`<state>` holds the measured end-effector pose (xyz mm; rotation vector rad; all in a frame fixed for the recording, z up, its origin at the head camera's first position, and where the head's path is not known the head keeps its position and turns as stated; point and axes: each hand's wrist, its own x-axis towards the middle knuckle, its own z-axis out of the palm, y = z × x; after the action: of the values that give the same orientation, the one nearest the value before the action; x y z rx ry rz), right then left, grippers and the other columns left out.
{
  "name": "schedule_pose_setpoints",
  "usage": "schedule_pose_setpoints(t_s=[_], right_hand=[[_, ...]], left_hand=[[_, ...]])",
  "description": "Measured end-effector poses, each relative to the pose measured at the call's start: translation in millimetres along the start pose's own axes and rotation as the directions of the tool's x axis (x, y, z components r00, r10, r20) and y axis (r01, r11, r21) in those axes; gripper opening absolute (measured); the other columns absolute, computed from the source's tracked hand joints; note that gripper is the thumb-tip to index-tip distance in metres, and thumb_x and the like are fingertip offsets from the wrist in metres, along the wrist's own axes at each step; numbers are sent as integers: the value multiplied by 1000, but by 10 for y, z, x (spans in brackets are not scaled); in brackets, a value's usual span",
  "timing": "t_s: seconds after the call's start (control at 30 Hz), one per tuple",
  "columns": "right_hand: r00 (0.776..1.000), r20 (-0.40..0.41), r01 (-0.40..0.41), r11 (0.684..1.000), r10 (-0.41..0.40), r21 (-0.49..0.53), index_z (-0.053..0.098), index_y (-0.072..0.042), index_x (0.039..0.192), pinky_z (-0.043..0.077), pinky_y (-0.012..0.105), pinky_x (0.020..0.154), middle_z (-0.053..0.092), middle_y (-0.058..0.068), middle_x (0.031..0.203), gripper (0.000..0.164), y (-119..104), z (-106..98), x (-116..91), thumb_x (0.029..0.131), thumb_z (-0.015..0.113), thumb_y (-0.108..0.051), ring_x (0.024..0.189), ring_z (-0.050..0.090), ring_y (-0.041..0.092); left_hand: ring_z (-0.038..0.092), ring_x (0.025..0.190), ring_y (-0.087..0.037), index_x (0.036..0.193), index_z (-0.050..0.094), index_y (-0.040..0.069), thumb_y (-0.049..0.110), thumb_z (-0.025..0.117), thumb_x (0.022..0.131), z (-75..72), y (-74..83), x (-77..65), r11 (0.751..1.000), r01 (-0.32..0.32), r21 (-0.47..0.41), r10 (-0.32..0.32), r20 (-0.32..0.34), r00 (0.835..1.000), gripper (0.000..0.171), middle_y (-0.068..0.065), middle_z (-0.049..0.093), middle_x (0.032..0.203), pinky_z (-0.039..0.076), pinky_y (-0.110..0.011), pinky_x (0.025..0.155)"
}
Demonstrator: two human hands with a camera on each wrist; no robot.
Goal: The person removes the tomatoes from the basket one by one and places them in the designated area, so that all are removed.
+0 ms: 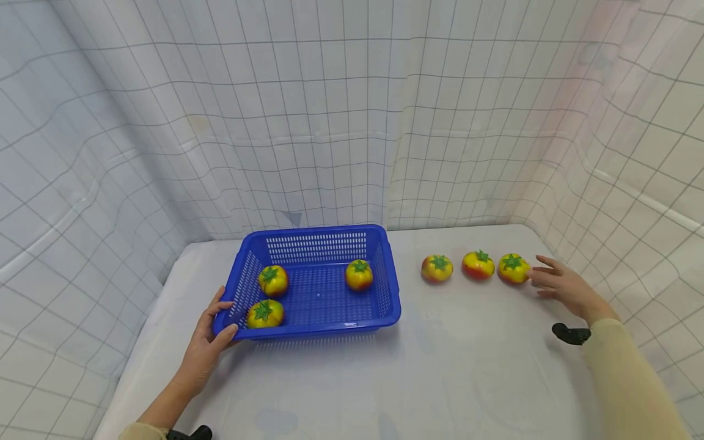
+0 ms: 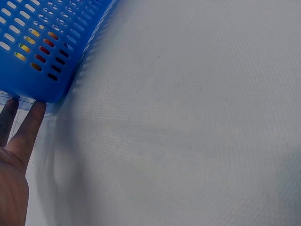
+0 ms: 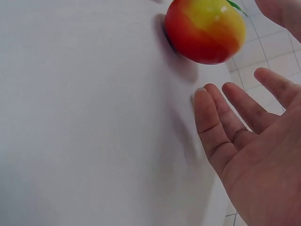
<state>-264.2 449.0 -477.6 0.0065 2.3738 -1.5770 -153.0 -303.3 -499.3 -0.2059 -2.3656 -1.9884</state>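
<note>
My left hand [image 1: 206,348] holds the front left corner of a blue plastic basket [image 1: 330,331], thumb on the front rim and fingers over the left rim. Two of its fingertips meet the basket [image 2: 35,80] edge in the left wrist view. Inside lie three yellow-red toy tomatoes with green leafy tops: two at left, one tomato [image 1: 359,276] at right. On the table, my right hand [image 1: 566,287] is beside the rightmost tomato [image 1: 514,269], fingers extended and spread. The right wrist view shows a gap between this hand [image 3: 254,136] and the tomato [image 3: 207,30].
Two more tomatoes stand in the row to the left, a middle one [image 1: 478,265] and one nearer the basket [image 1: 437,269]. A white cloth covers the table [image 1: 440,379]. White grid-patterned curtains [image 1: 330,122] enclose the back and both sides.
</note>
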Motion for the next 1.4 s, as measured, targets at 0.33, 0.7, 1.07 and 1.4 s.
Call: schedule_pose_setpoints(t_s=[0.33, 0.7, 1.07, 1.4], right_hand=[[998, -59, 27, 1000, -27, 2, -2, 2, 161, 52, 17, 85, 15, 36, 161, 86, -100, -70, -56, 108, 50, -41, 118, 52, 13], [987, -134, 78, 993, -90, -94, 11, 2, 161, 52, 16, 83, 26, 32, 157, 81, -268, -76, -30, 107, 50, -45, 105, 51, -5], [971, -164, 149, 976, -174, -159, 23, 2, 160, 52, 16, 82, 41, 26, 150, 75, -528, 134, 56, 106, 54, -42, 106, 55, -1], [972, -97, 190, 959, -214, -211, 30, -5, 159, 54, 26, 90, 43, 25, 152, 70, -810, 412, 119, 105, 57, -41, 126, 50, 33]], left_hand=[[10, 147, -54, 156, 29, 14, 11, 49, 108, -8, 7, 5, 1000, -3, -6, 3, 3, 1000, 51, 12, -1, 172, 51, -16, 90], [10, 148, -54, 155, 30, 15, 13, 49, 108, -7, 5, 8, 1000, 0, -1, 0, -5, 1000, 50, 12, 0, 172, 50, -15, 91], [8, 148, -55, 155, 29, 12, 10, 48, 108, -10, 11, 13, 1000, -14, -9, 14, -1, 1000, 50, 11, 0, 172, 51, -16, 91], [8, 148, -55, 154, 30, 12, 10, 48, 108, 2, -8, 6, 1000, -14, -11, 14, -9, 1000, 50, 10, 0, 172, 50, -16, 91]])
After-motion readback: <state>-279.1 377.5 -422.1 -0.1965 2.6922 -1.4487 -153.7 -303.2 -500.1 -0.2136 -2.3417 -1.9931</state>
